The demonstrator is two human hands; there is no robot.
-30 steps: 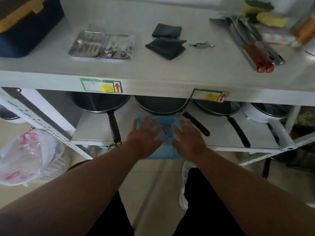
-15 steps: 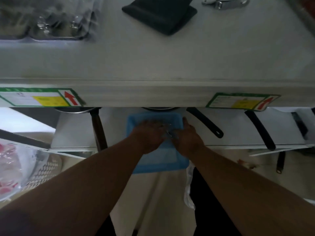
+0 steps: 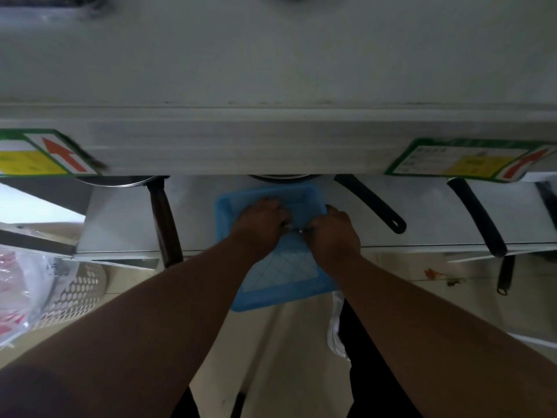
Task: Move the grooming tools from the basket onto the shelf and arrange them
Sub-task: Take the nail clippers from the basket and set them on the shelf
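Below the edge of the upper shelf [image 3: 271, 70], a blue basket [image 3: 280, 288] sits on the lower shelf [image 3: 120, 224], with its near part hanging over the front edge above the floor. Both hands are inside the basket, close together. The left hand [image 3: 259, 224] has its fingers curled downward, and the right hand [image 3: 333, 230] is curled in the same way just beside it. Between them a small shiny metal tool [image 3: 294, 228] shows, and both hands seem to pinch it, one at each end; what kind of grooming tool it is, I cannot tell. The bottom of the basket has a grid pattern.

Dark pan handles [image 3: 370, 203] reach forward from under the upper shelf, on both sides of the basket. On the front face of the upper shelf there are two green-bordered labels [image 3: 45, 153] with yellow fields and red arrows. At the left a white perforated bin [image 3: 72, 294] holds a clear plastic bag.
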